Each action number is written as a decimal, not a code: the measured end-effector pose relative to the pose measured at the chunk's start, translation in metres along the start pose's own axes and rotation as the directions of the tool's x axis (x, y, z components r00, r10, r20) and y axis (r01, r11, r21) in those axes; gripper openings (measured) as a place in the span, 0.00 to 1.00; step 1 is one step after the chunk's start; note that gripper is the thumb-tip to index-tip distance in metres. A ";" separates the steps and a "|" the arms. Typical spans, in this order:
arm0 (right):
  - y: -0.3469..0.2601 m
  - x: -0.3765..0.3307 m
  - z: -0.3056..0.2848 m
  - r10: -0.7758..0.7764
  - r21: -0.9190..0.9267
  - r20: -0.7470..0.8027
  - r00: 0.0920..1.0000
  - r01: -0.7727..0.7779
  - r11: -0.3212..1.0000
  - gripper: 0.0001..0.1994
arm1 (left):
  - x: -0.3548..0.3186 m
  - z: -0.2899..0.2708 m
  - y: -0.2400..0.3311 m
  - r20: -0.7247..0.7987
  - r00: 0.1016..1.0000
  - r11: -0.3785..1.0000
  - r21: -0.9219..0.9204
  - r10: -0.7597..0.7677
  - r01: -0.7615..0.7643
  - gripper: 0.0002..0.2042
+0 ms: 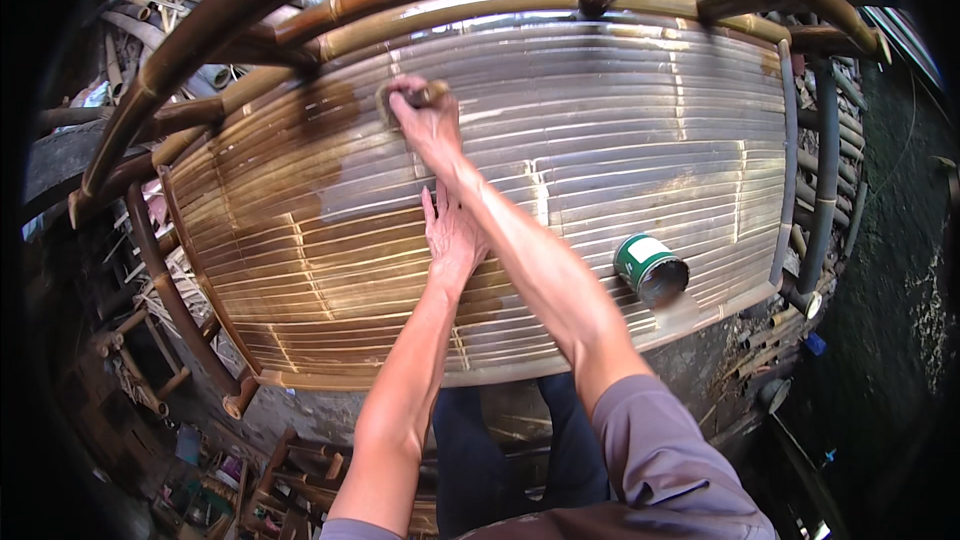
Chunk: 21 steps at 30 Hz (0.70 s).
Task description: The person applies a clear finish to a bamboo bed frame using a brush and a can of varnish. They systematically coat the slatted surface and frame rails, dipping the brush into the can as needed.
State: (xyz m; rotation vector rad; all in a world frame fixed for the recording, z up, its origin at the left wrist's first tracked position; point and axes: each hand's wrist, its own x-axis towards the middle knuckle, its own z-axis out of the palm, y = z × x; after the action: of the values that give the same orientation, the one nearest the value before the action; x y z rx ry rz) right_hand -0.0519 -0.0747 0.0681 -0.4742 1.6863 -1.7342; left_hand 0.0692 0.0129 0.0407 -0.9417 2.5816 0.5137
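A bench-like seat of bamboo slats [640, 180] spreads out below me. My right hand [432, 125] reaches over its far left part, closed round a paintbrush [384, 105] smeared by motion. My right forearm crosses above my left hand [458, 238], which rests on the slats near the middle, fingers stretched out and partly hidden. Around the brush, darker wet-looking brown slats on the left meet paler greyish ones on the right. A green can [640, 258] with a white label stands open at the right, dark inside, with a pale patch beside its mouth.
Thick brown bamboo poles [340, 10] frame the far side, rising near my right hand. A bamboo leg frame [180, 280] stands at the left. Cut bamboo pieces [845, 160] lie stacked at the right by a dark wall. Scraps and several loose items clutter the lower left floor.
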 end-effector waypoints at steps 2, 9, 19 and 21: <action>0.021 0.019 -0.021 -0.010 -0.036 -0.021 1.000 0.009 0.999 0.08 | -0.001 0.001 0.002 -0.081 0.996 0.991 -0.133 -0.034 0.023 0.43; -0.012 0.093 -0.251 -0.352 -0.753 -0.181 0.918 0.101 0.650 0.12 | -0.007 -0.010 -0.015 0.119 0.990 0.993 -0.082 -0.075 0.085 0.49; 0.025 0.060 0.131 -0.062 -0.461 0.533 0.844 0.351 0.815 0.21 | -0.008 -0.026 -0.021 0.111 0.993 0.852 -0.516 -0.043 0.095 0.46; 0.025 0.075 0.058 -0.148 -0.349 0.375 0.915 0.288 0.892 0.19 | -0.005 -0.025 -0.013 0.188 0.979 0.996 0.057 -0.075 0.065 0.47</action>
State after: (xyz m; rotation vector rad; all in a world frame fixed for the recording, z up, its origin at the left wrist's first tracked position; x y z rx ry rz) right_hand -0.0618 -0.1667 0.0352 -1.1283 1.7762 -1.3456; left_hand 0.0766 -0.0049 0.0618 -0.9160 2.3707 0.4910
